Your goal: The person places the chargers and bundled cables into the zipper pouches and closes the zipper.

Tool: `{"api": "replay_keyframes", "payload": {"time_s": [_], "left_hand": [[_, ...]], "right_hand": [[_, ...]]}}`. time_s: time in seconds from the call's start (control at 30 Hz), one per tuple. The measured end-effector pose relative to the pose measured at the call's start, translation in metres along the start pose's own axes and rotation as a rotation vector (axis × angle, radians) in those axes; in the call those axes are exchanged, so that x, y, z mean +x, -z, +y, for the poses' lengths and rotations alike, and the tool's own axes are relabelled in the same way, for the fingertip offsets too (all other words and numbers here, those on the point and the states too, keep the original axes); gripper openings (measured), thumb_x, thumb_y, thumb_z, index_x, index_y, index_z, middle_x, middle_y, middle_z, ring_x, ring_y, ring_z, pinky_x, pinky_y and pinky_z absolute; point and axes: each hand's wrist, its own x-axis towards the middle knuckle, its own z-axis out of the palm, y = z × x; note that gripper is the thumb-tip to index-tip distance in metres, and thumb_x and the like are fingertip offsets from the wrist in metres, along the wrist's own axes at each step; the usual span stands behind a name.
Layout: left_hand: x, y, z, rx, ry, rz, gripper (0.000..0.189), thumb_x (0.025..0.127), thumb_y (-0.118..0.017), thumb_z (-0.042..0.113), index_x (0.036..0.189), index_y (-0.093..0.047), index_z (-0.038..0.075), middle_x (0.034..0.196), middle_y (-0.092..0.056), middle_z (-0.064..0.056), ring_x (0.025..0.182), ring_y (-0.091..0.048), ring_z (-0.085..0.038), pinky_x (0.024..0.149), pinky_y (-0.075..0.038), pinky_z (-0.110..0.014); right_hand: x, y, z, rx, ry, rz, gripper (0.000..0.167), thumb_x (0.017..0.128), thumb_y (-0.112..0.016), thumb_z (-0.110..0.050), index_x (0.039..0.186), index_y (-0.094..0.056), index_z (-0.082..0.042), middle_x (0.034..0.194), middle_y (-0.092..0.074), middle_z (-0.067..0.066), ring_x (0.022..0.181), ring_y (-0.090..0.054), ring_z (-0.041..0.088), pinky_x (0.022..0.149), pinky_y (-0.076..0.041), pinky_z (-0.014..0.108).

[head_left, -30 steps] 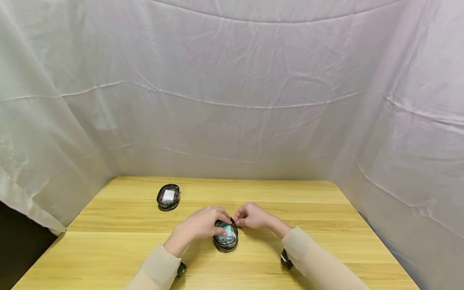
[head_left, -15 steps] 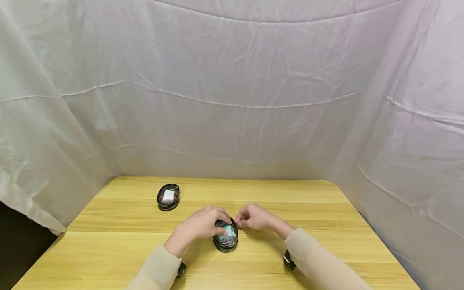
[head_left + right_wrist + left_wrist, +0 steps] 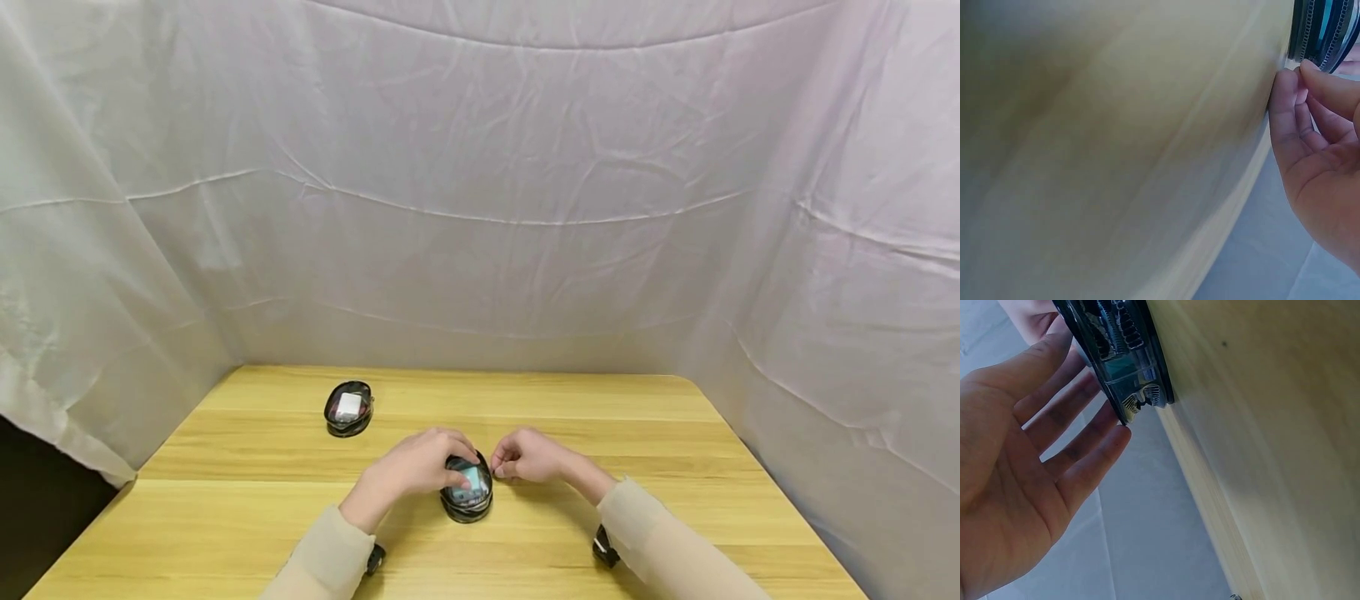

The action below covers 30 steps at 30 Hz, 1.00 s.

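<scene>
An oval see-through zip pouch (image 3: 467, 495) with black trim lies on the table, something light blue showing through its top. My left hand (image 3: 426, 460) holds it from the left: the thumb rests on the clear top and the fingers reach over the far rim. In the left wrist view, a zipper (image 3: 1110, 328) runs along the pouch's side, its teeth parted. At the right edge my right hand (image 3: 528, 456) pinches the zipper pull between thumb and forefinger, those fingertips (image 3: 1313, 70) right by the zipper teeth. The fingertips mostly hide the pull.
A second oval pouch (image 3: 349, 408) with black trim and a white square inside sits at the table's back left. The wooden table (image 3: 600, 417) is bounded by pale curtains (image 3: 480, 250) behind and at both sides. Each wrist wears a small black device (image 3: 604, 547).
My right hand has slid a little right and toward me along the pouch's right edge. My left hand and both pouches have stayed where they were.
</scene>
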Motion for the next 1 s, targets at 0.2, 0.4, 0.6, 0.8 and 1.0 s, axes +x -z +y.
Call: {"api": "replay_keyframes", "payload": {"time_s": [0.2, 0.4, 0.6, 0.8, 1.0], "left_hand": [[0.001, 0.000, -0.001, -0.006, 0.006, 0.001, 0.033, 0.084, -0.087, 0.029, 0.114, -0.080, 0.016, 0.123, -0.072, 0.004, 0.115, -0.067, -0.020, 0.098, -0.057, -0.042], [0.002, -0.002, -0.005, -0.018, -0.026, -0.001, 0.033, 0.084, -0.087, 0.027, 0.114, -0.080, 0.015, 0.121, -0.073, 0.003, 0.114, -0.067, -0.018, 0.101, -0.056, -0.039], [0.003, 0.000, -0.007, -0.015, -0.068, -0.009, 0.034, 0.085, -0.087, 0.026, 0.115, -0.079, 0.012, 0.122, -0.073, -0.001, 0.114, -0.067, -0.019, 0.102, -0.055, -0.039], [0.001, 0.002, -0.007, -0.016, -0.061, -0.023, 0.036, 0.084, -0.088, 0.024, 0.116, -0.079, 0.011, 0.122, -0.072, -0.001, 0.113, -0.067, -0.020, 0.102, -0.055, -0.040], [-0.002, 0.007, -0.005, -0.040, -0.056, -0.035, 0.035, 0.082, -0.089, 0.018, 0.114, -0.079, 0.010, 0.115, -0.073, -0.001, 0.106, -0.068, -0.018, 0.097, -0.056, -0.035]], "right_hand": [[-0.001, -0.001, 0.001, 0.001, -0.006, 0.009, 0.006, 0.095, -0.069, 0.003, 0.091, -0.072, 0.000, 0.080, -0.070, 0.005, 0.069, -0.061, 0.010, 0.062, -0.054, 0.022], [0.000, -0.002, 0.000, 0.006, -0.017, 0.021, 0.008, 0.096, -0.068, 0.003, 0.091, -0.072, -0.001, 0.081, -0.070, 0.006, 0.069, -0.062, 0.013, 0.062, -0.055, 0.025], [0.003, -0.003, -0.001, 0.026, -0.024, 0.035, 0.008, 0.096, -0.066, 0.004, 0.092, -0.072, -0.001, 0.079, -0.069, 0.006, 0.068, -0.061, 0.014, 0.060, -0.053, 0.024], [0.007, -0.004, -0.003, 0.011, -0.023, 0.042, 0.010, 0.095, -0.066, 0.005, 0.090, -0.071, -0.002, 0.078, -0.069, 0.007, 0.066, -0.062, 0.015, 0.060, -0.053, 0.024], [0.010, -0.004, -0.007, 0.009, -0.023, 0.048, 0.009, 0.094, -0.067, 0.005, 0.090, -0.071, -0.001, 0.078, -0.070, 0.008, 0.067, -0.063, 0.016, 0.061, -0.055, 0.025]]}}
